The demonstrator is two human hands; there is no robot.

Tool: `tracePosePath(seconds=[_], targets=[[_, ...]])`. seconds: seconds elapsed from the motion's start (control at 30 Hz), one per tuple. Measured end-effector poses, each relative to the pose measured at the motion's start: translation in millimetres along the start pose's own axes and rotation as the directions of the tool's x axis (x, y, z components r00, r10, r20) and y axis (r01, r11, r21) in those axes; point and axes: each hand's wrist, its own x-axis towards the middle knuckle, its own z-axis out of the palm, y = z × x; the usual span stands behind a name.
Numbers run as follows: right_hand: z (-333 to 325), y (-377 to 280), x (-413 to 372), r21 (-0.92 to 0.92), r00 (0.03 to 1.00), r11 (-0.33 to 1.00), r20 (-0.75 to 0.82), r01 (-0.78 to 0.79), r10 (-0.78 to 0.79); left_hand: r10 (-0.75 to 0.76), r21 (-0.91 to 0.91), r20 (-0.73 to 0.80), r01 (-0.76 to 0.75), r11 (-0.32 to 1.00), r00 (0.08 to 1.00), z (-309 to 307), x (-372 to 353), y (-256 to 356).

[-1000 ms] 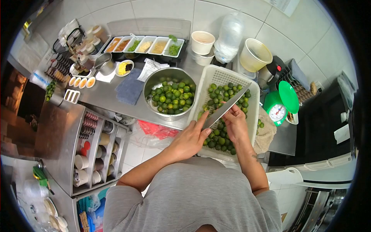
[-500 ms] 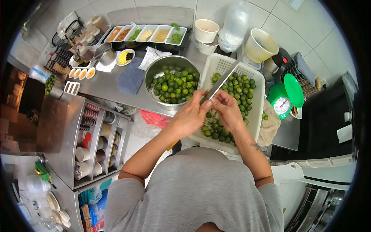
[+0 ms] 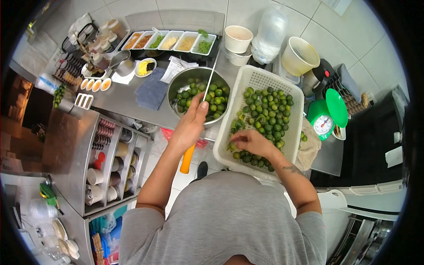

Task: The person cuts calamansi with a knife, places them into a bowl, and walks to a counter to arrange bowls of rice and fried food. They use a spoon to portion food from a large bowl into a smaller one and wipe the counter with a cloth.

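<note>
My left hand [image 3: 191,123] is wrapped round a knife [image 3: 187,160] with an orange handle, its long narrow blade pointing up and away over the metal bowl [image 3: 180,80]. Small green limes [image 3: 215,100] fill the lower part of that bowl. Over the near left part of a white perforated basket [image 3: 297,115] is my right hand [image 3: 255,144], fingers curled down and pinched together beside the limes. Whatever is between those fingertips is too small to make out. Many whole limes [image 3: 270,109] lie in the basket, with small green scraps at its left side.
Behind the bowl stands a row of white topping trays [image 3: 171,42]. A blue cloth [image 3: 151,90] lies left of the bowl. Right of the basket are a beige cloth [image 3: 310,150] and a green scale [image 3: 321,121]. White tubs [image 3: 238,39] stand behind.
My hands have parted. The left carried the knife leftward to the bowl, turning its blade upright. My right hand has dropped toward the basket's near left part.
</note>
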Motion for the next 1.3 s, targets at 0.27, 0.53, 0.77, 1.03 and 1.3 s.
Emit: tracePosePath(seconds=[0.27, 0.53, 0.77, 1.03, 1.3], targets=[[-27.2, -20.1, -19.8, 0.731, 0.996, 0.68, -0.093, 0.058, 0.014, 0.001, -0.167, 0.312, 0.054, 0.984, 0.95, 18.0, -15.9, -11.0], [-19.7, -30.1, -23.0, 0.804, 0.96, 0.551, -0.279, 0.224, 0.017, 0.183, 0.156, 0.362, -0.253, 0.955, 0.914, 42.5, -30.7, -5.6], [-8.9, -29.4, -18.2, 0.706, 0.864, 0.596, -0.502, 0.383, 0.04, 0.127, 0.337, 0.35, -0.251, 0.907, 0.928, 53.2, -36.5, -4.0], [4.9, -50.2, -13.5, 0.571, 0.814, 0.718, -0.58, 0.399, 0.009, 0.019, 0.427, 0.316, -0.16, 0.89, 0.949, 54.2, -34.9, 13.1], [15.8, -57.5, -7.5, 0.451, 0.845, 0.81, -0.526, 0.374, -0.097, 0.137, 0.223, 0.219, -0.187, 0.957, 0.966, 51.0, -12.4, 4.4]])
